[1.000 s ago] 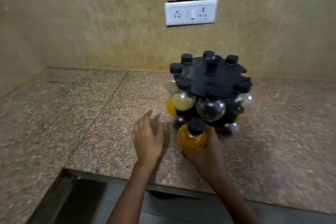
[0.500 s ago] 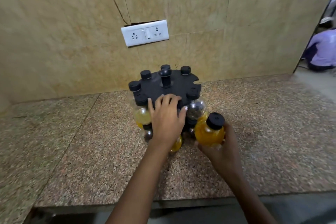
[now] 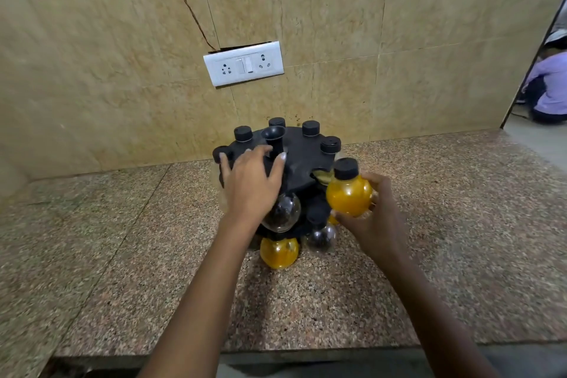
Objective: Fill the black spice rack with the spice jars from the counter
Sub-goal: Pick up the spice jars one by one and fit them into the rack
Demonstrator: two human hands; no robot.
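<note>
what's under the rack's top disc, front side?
Under the rack top: a clear jar with dark contents, and lower down a yellow jar and another clear one. The left hand covers the left side there.

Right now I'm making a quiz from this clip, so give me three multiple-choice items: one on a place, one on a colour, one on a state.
1. Where is the left hand?
A. on top of the black rack
B. flat on the counter
C. on the wall socket

2. What colour fills the jar in the right hand?
A. red
B. orange-yellow
C. green

3. What state is that jar in?
A. lying on the counter
B. uncapped
C. held beside the rack, cap on

Answers: 1 A, the palm lies over the rack's top plate. 2 B, its round body shows orange-yellow. 3 C, fingers wrap it next to an open slot, black cap in place.
</note>
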